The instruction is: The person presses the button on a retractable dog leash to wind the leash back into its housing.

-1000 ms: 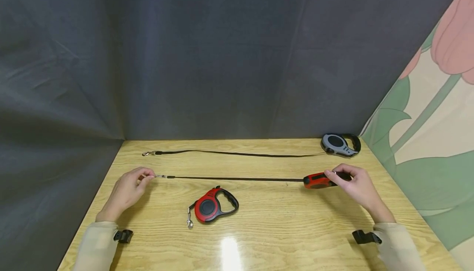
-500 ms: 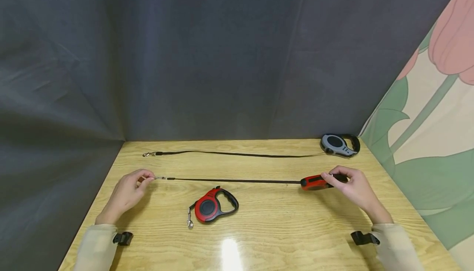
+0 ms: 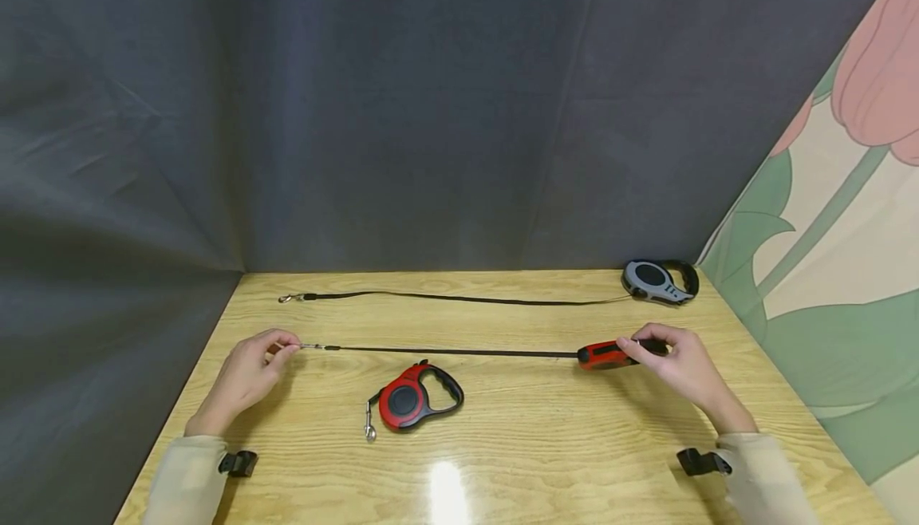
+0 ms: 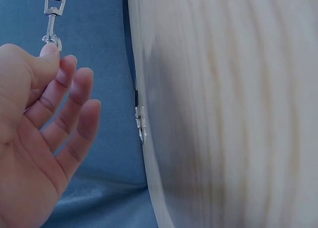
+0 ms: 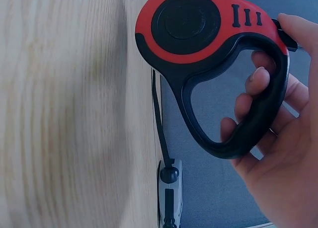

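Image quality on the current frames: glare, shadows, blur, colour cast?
Head: bright glare patch low centre on the wood-grain table, soft shadows beside the left hand and right hand; left wrist: table grain soft and pale, metal snap hook clearer, fabric backdrop bluish; right wrist: soft-edged shadow on the table, red retractable leash sharp enough to show its bone-shaped marks.

With the nearest leash (image 3: pixel 404 401) on the table (image 3: pixel 546 461) as the hub, its own clip (image 3: pixel 369 432) lies toward 8 o'clock and its handle (image 3: pixel 455 392) toward 3. The left hand (image 3: pixel 247 373) is at 9 with the held clip (image 4: pixel 51 27), the right hand (image 3: pixel 678 365) at 3 with the held reel (image 3: pixel 601 355); the strap (image 3: pixel 459 351) between them crosses 12. Farther back, the rear strap (image 3: pixel 459 298) runs between the rear clip (image 3: pixel 289 298) at 10 and the rear reel (image 3: pixel 652 275) at 2, before the curtain (image 3: pixel 431 110) at 12.
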Demonstrator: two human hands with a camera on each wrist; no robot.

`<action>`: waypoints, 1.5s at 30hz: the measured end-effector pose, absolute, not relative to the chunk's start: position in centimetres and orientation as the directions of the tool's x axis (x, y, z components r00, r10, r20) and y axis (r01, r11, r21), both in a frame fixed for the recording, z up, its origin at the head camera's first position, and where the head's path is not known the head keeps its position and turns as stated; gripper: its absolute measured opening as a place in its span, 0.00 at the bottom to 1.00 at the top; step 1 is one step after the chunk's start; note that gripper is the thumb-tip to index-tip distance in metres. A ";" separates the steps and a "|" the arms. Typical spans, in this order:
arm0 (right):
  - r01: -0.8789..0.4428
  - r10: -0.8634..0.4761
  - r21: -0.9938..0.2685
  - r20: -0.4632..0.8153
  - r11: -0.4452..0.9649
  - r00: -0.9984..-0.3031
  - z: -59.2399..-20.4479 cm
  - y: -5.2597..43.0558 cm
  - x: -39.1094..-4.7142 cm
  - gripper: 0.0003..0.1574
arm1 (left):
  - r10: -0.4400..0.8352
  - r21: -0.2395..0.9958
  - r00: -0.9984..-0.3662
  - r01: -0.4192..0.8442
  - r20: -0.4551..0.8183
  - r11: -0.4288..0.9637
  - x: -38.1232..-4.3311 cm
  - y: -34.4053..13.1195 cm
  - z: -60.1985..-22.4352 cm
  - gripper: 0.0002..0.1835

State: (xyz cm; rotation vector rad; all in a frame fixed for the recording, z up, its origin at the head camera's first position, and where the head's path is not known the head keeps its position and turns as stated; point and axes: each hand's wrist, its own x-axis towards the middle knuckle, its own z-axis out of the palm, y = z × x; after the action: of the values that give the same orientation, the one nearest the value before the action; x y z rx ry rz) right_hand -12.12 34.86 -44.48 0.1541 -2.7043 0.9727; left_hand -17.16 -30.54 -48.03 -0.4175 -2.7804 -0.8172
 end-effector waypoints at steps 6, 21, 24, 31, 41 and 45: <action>-0.188 -0.011 -0.606 0.283 0.773 -0.959 -44.5 34.7 -12.2 0.09 | 0.204 0.500 -0.941 0.318 0.270 0.805 -17.1 -30.4 -48.0 0.05; -0.190 -0.043 -0.608 0.248 0.771 -0.968 -44.8 34.2 -12.5 0.09 | 0.195 0.517 -0.952 0.293 0.236 0.804 -17.0 -30.2 -47.9 0.06; -0.185 -0.046 -0.608 0.236 0.772 -0.971 -45.1 34.2 -12.6 0.10 | 0.196 0.521 -0.952 0.294 0.236 0.801 -16.9 -30.2 -47.8 0.06; -0.173 -0.049 -0.608 0.216 0.775 -0.975 -45.4 34.0 -12.8 0.11 | 0.204 0.524 -0.947 0.309 0.249 0.794 -16.9 -30.1 -47.8 0.05; -0.206 -0.074 -0.609 0.235 0.766 -0.969 -45.6 33.4 -13.0 0.09 | 0.198 0.528 -0.951 0.297 0.237 0.796 -17.0 -30.0 -48.0 0.04; -0.207 -0.075 -0.609 0.235 0.766 -0.969 -45.6 33.3 -13.1 0.10 | 0.200 0.525 -0.951 0.298 0.237 0.797 -17.0 -29.9 -47.9 0.04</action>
State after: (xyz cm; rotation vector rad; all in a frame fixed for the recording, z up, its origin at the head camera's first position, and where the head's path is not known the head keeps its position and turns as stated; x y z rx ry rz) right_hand -13.10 33.32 -45.58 0.2228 -2.7643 0.9879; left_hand -17.03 -29.91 -47.91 -0.3932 -2.8151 -0.8652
